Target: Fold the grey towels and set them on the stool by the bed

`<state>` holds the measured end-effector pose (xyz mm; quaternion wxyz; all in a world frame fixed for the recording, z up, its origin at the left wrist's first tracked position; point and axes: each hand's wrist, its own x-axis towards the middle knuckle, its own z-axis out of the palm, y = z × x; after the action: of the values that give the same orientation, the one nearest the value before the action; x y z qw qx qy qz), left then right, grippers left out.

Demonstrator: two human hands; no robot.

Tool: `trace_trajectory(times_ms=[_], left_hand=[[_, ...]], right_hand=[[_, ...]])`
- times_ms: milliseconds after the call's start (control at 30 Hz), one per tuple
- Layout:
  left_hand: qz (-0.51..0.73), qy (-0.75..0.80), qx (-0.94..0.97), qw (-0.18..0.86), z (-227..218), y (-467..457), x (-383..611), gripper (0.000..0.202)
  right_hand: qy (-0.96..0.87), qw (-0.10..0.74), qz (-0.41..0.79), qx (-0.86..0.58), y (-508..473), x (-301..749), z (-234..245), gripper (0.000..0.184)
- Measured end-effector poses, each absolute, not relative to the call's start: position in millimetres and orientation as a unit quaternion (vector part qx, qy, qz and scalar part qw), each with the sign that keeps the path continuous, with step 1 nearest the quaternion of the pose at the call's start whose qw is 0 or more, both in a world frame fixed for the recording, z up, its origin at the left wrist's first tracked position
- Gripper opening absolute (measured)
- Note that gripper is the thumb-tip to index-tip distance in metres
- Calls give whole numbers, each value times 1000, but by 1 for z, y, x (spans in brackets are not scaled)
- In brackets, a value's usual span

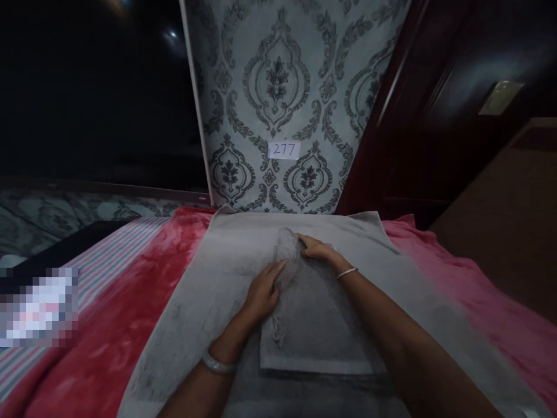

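One left hand (262, 291), one right hand (319, 249) on one grey bundle (288, 248)

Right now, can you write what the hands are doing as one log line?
left hand: touching crumpled grey bundle | right hand: touching bundle's right side | beneath: pale grey cloth | beside cloth: red blanket

- Dim overall, fine detail soft.
- Small glare on the dark screen (96, 98), 11 o'clock.
- Faint sheen on the red panel (429, 116), 2 o'clock.
- Pixelated patch (41, 307), 8 o'clock.
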<state>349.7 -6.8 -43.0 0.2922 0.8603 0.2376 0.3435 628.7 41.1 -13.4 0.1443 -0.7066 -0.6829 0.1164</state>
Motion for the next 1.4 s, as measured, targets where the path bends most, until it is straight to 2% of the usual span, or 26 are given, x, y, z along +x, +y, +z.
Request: trace_trajectory(times_ms=[200, 300, 400, 600, 767, 867, 933, 1033, 1167, 1300, 1400], left_hand=[[343, 333, 807, 347, -44, -7, 349, 84], [303, 325, 806, 391, -42, -7, 346, 92], [279, 269, 830, 402, -37, -15, 345, 92], [327, 265, 827, 373, -5, -47, 352, 68], [398, 277, 816, 314, 51, -63, 312, 62], [406, 300, 817, 279, 64, -45, 257, 60], [396, 344, 808, 269, 50, -25, 221, 56], [338, 442, 785, 272, 6, -1, 182, 46], [323, 465, 790, 236, -48, 13, 162, 43], [293, 470, 818, 156, -46, 15, 167, 42], [257, 471, 840, 80, -21, 4, 190, 43]], right_hand=[[-673, 247, 160, -678, 43, 641, -17, 26], [-657, 308, 133, -675, 35, 637, -23, 18], [-633, 356, 95, -681, 26, 634, -20, 21], [-601, 404, 28, -689, 1, 639, 29, 29], [-647, 378, -40, -661, 15, 602, 98, 31], [-688, 322, -18, -651, 41, 546, 114, 41], [-705, 246, 11, -665, 53, 506, 101, 50], [-709, 185, 62, -678, 51, 463, 56, 63], [-702, 129, 114, -691, 18, 455, -3, 58], [-692, 113, 123, -702, -25, 480, -24, 57], [-694, 160, 120, -692, -57, 496, -30, 62]])
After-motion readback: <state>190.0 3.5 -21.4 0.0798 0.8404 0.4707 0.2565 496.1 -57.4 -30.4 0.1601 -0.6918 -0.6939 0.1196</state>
